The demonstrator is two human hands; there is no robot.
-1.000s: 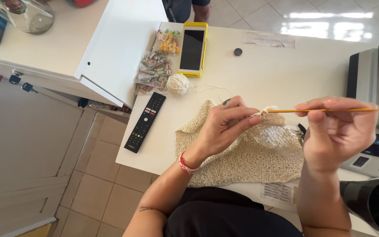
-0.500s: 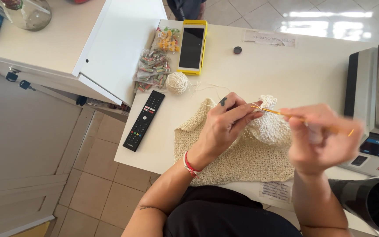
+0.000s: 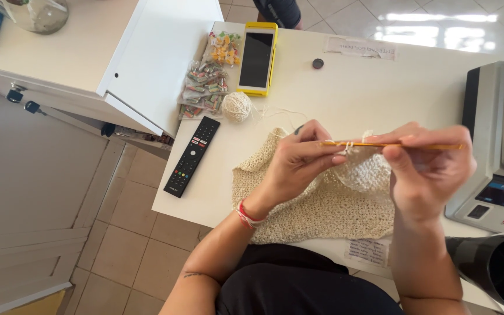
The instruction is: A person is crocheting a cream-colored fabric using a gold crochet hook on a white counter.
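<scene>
Crochet is in hand in the head view: the right hand (image 3: 433,169) pinches a thin orange hook (image 3: 392,144) between thumb and fingers, while the left hand (image 3: 301,160) closes on the working edge of the cream openwork fabric (image 3: 322,207), which lies on the near part of the white table (image 3: 380,81). Judging by this, a stitch is mid-loop; next calls for steady yarn tension. Left and farther off lie a small yarn ball (image 3: 237,106) and a black remote (image 3: 192,156).
</scene>
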